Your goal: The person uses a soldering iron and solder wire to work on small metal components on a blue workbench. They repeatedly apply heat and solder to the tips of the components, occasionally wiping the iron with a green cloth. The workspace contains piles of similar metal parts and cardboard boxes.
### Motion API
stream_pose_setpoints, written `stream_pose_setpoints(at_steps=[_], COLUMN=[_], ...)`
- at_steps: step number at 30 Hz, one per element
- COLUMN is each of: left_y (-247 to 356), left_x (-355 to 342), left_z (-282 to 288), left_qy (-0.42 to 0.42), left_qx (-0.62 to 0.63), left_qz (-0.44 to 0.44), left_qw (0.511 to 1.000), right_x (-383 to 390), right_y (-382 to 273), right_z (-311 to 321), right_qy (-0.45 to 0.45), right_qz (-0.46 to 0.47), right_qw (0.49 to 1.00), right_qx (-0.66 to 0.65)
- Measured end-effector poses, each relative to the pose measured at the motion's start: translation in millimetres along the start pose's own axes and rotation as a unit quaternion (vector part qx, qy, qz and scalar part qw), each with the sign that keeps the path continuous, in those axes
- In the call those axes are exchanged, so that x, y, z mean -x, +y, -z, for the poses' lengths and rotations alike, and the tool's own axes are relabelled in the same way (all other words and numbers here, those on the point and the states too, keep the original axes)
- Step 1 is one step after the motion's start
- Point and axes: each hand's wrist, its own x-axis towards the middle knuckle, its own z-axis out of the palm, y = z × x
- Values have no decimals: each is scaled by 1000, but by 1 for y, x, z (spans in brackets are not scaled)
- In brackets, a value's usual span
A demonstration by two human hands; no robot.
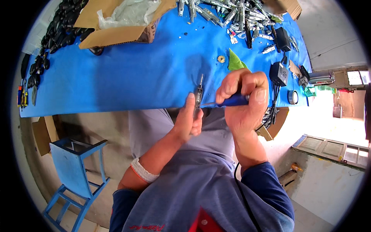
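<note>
Upright in my left hand (186, 123) is a slim dark-and-metal device (198, 96) with a thin shaft sticking up from its top. My thumb and fingers close around its lower part, just over the table's front edge. My right hand (249, 101) is wrapped round the blue handle of a screwdriver (233, 101). The screwdriver's thin blade points left and reaches the side of the device; whether its tip sits in a screw is too small to tell. Behind my right hand lies a green cloth (235, 62), beside a small tan ring (221, 58).
The blue-covered table (135, 77) bears a heap of metal mechanisms (247, 15) at back right and black rounded parts (58, 29) at far left. An open cardboard box (116, 40), black power adapter (279, 73) and tape roll (293, 97) also lie there. A blue chair (71, 170) stands lower left.
</note>
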Motion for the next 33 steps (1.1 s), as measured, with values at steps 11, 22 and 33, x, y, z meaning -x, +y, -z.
stream_pose_setpoints(at_steps=[11,22,33], left_y=[-4,-9,-1], left_x=[-5,-7,-1], left_z=[14,8,2], left_qy=[-21,-17,14], left_qx=[4,11,8], left_qz=[34,-7,0], left_qw=[999,1000,1000], right_x=[30,-10,15], right_y=[-6,-11,-17], right_z=[-24,-26,-26], right_qy=[54,-239,28], right_qz=[30,-83,-47], right_qw=[998,963,997], right_qx=[11,-90,54])
